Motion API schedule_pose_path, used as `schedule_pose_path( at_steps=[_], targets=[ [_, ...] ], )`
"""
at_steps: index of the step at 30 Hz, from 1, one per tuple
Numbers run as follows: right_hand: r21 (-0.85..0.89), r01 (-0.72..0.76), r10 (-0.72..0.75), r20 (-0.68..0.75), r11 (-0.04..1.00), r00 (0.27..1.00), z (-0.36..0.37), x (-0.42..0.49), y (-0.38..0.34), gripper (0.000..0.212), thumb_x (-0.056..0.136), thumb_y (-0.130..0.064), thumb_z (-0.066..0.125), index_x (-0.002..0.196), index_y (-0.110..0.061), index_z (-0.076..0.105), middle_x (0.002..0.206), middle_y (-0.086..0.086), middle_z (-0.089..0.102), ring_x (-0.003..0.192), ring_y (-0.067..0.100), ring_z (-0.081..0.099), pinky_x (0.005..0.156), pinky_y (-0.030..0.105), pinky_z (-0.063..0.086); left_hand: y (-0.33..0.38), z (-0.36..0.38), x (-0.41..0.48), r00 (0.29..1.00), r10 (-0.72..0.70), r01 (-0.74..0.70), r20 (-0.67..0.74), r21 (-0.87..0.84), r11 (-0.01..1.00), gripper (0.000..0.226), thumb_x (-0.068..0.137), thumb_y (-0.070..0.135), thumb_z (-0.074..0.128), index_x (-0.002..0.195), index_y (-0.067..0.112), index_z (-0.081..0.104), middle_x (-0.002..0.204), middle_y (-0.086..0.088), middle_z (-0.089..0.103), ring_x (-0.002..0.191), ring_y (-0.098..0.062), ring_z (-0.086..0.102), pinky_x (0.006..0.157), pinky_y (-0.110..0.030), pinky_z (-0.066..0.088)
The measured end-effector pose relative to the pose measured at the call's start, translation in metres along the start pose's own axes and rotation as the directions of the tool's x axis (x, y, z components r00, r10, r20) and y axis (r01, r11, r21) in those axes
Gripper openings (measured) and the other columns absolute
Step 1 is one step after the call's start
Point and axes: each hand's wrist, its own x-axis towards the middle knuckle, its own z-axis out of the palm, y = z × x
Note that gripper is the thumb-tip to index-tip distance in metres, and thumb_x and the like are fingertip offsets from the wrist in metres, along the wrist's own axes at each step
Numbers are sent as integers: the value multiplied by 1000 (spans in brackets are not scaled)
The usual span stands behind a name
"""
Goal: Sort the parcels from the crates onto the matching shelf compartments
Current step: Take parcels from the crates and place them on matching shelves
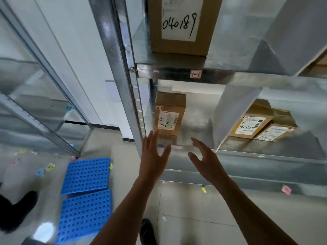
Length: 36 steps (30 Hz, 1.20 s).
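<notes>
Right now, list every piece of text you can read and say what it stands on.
"040189": handwritten on the white label of the top box.
"2-1", probably: small tag on the lower box.
Shelf-edge sticker: mark unclear.
Printed label on the lower box: too blurred.
Labels on the right-hand parcels: too blurred.
Floor notes: too small.

Bright, even indoor light, shadows faint; dull glare along the metal shelf edge, white hotspot on the glossy floor lower left. Wide-angle bend: uprights lean and bow toward the frame edges. Mild motion blur overall, corners softest
</notes>
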Motion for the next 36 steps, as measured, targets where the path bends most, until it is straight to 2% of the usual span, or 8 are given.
schedule_pose_path(
  at_steps=[4,10,14,17,21,27,32,36],
  targets=[
    [-8,75,-75,-2,997,997,-2,-41,3,61,103,-50,50,158,-29,36,164,-4,40,149,20,40,123,40,32,6,-6,-59,999,-44,46,-20,136,990,77,91,72,41,158,41,21,170,9,16,157,-16,2,125,-51,17],
    [-63,249,-238,136,967,962,2,-102,21,61,105,-44,55,159,-24,37,163,-1,42,148,18,38,115,26,24,4,-8,-162,984,-133,166,-122,324,931,73,93,67,43,158,39,24,170,6,14,158,-22,-3,125,-48,2],
    [-76,394,-369,224,916,902,13,-136,14,61,105,-41,56,159,-21,38,162,4,43,150,21,35,122,38,26,1,-20,-234,961,-204,262,-185,376,889,71,94,66,44,158,40,25,170,8,12,158,-24,-6,126,-53,-1],
    [-80,479,-437,303,874,847,27,-162,0,61,106,-40,54,161,-19,36,165,4,39,156,21,26,129,45,19,-3,-34,-281,930,-274,351,-244,371,860,69,97,62,48,158,39,26,171,8,12,158,-24,-8,126,-50,-3],
    [-87,561,-489,393,823,779,54,-205,-25,62,107,-43,50,163,-25,30,169,2,31,160,20,17,130,48,13,-13,-59,-341,885,-339,443,-318,356,823,69,97,62,46,159,37,28,171,4,14,158,-28,-6,126,-52,0],
    [-81,704,-571,522,706,633,115,-278,-67,65,105,-53,40,164,-28,29,170,0,28,160,18,13,130,48,8,-40,-116,-444,782,-408,576,-471,297,761,68,99,60,46,159,33,30,170,4,16,158,-26,-3,126,-48,-3],
    [-11,766,-617,586,643,525,184,-359,-119,62,105,-37,56,161,-17,37,167,6,36,158,27,22,128,55,15,-67,-180,-550,652,-476,684,-590,187,705,68,99,56,50,159,29,31,170,5,16,158,-26,-2,126,-49,-2],
    [53,813,-640,646,580,415,239,-429,-157,62,104,-36,58,160,-16,38,165,9,39,157,29,27,127,53,16,-88,-228,-638,518,-516,766,-682,101,635,68,100,56,50,159,30,30,170,5,17,158,-27,0,126,-48,0]
  ],
)
